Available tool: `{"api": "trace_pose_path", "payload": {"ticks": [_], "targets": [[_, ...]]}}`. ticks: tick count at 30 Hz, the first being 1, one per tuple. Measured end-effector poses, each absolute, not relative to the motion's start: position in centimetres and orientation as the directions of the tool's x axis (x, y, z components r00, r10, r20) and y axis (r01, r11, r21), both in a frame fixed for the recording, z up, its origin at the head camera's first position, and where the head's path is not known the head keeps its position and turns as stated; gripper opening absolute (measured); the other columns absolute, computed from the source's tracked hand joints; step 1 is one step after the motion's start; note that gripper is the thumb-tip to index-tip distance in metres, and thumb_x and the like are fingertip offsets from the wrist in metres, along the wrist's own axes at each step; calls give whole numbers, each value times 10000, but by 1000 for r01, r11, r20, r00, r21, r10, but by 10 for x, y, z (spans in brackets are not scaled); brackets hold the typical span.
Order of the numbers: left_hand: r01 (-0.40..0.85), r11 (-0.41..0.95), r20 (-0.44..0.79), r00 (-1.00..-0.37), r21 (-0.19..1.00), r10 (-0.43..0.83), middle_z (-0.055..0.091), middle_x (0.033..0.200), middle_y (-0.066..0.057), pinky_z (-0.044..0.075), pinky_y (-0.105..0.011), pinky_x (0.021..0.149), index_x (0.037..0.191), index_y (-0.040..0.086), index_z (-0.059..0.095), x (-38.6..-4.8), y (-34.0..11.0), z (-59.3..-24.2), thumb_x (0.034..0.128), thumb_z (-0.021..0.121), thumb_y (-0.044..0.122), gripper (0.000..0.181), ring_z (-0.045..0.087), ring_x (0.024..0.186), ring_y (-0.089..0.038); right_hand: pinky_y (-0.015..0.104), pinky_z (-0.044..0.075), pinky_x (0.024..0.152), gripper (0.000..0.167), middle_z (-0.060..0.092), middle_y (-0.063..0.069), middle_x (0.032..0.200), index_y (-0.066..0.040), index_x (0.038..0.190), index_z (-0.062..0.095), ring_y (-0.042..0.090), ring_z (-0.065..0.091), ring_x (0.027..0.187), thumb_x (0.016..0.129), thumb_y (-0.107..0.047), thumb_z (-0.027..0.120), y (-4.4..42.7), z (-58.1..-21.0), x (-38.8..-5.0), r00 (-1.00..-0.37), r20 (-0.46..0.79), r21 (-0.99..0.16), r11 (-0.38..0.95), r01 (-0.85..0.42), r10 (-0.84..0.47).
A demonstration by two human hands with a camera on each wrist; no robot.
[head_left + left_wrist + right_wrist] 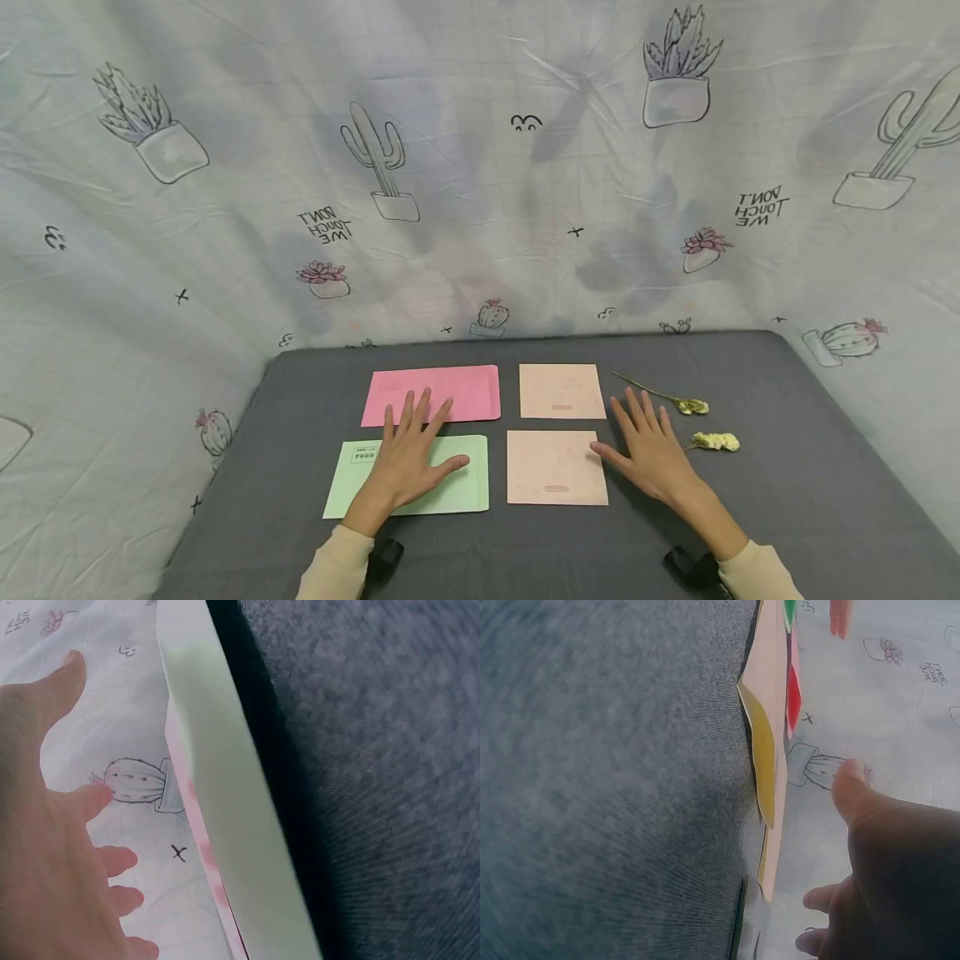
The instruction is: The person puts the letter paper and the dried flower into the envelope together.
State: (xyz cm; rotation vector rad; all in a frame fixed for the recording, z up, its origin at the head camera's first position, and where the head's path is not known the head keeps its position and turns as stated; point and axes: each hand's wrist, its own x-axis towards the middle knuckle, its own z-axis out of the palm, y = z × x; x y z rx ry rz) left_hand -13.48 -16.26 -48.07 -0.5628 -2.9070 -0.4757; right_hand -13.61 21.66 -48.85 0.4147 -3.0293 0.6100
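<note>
Left hand (pixel 408 467): fingers straight and spread, grasping nothing, poised over the left-hand pair of envelopes.
Green envelope (pixel 463 490): flat on the counter (pixel 450 554), nearer the person, under the left palm.
Pink envelope (pixel 472 396): flat just beyond the green, below the left fingertips.
Beige envelopes: the far one (pixel 561 392) and the near one (pixel 551 467), lying right of the coloured pair.
Right hand (pixel 652 450): released, fingers extended, thumb over the near beige envelope's right edge.
Dried flowers: the far one (pixel 692 407) and the near one (pixel 716 442), lying beside the right hand.
Good practice: flat paper is probably best raised by an edge with a fingertip; brittle-looking flowers call for a light pinch on the stem.
Hard to make out: small print unreadable; near flower's stem partly hidden by the right hand; forearms cut off below.
</note>
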Motion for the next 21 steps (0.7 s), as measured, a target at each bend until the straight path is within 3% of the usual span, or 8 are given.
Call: {"api": "trace_pose_path", "payload": {"ticks": [5, 10, 15, 21], "targets": [[410, 850, 173, -912, 331, 373, 229, 1589, -193, 83, -611, 1156, 1549, 104, 270, -135, -165, -478, 863, 590, 638, 926, 153, 1465, -416, 613, 132, 1141, 842, 159, 296, 1572, 37, 1500, 304, 474, 85, 1454, 942, -539, 560, 218, -491, -138, -954, 86, -424, 856, -295, -286], [463, 785, 165, -885, 412, 436, 272, 1579, -170, 163, -543, 1172, 1551, 52, 224, -135, -169, -472, 865, 671, 532, 949, 241, 1454, -363, 645, 216, 1100, 801, 185, 237, 1588, -8, 1510, 315, 442, 119, 1460, 950, -528, 556, 218, -492, -139, -944, 74, -495, 810, -313, -320], [502, 745, 145, -858, 439, 493, 287, 1586, -101, 265, -531, 1142, 1564, 99, 206, -132, -171, -470, 844, 724, 485, 967, 314, 1437, -273, 650, 309, 1049, 772, 235, 191, 1585, -42, 1507, 342, 414, 177, 1456, 944, -513, 579, 214, -491, -139, -943, 88, -541, 779, -316, -321], [500, 730, 99, -849, 467, 519, 300, 1583, -58, 328, -529, 1104, 1576, 176, 186, -129, -169, -470, 813, 759, 482, 1002, 361, 1411, -271, 623, 348, 1038, 682, 358, 193, 1529, -27, 1470, 410, 412, 327, 1398, 944, -399, 634, 208, -491, -138, -929, 173, -609, 706, -363, -328]]}}
